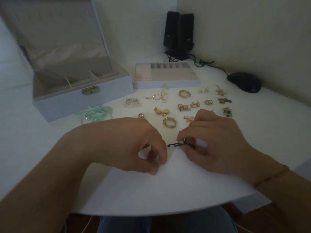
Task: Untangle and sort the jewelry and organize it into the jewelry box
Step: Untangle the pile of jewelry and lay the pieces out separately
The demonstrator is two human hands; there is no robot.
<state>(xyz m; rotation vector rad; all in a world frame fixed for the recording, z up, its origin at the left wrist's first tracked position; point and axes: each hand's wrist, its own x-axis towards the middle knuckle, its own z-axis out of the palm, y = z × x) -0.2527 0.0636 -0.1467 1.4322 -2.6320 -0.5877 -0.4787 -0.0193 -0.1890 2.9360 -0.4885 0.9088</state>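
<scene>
My right hand (pixel 212 140) pinches a small dark wiry piece of jewelry (pixel 175 145) just above the white table. My left hand (pixel 134 143) hovers beside it, thumb and fingers curled toward each other; whether they pinch anything is unclear. Beyond my hands lie several gold pieces: a ring (pixel 169 122), earrings (pixel 161 111), pink pearl studs (pixel 182 107) and a thin gold chain (pixel 156 97). A mint green beaded strand (pixel 96 113) lies left of them. The open white jewelry box (pixel 80 96) stands at the far left, its removable tray (pixel 166 76) set out beside it.
Two black speakers (pixel 179 33) stand in the back corner with cables trailing right. A black computer mouse (pixel 244 82) sits at the far right. The table's curved front edge (pixel 168 212) runs just below my forearms.
</scene>
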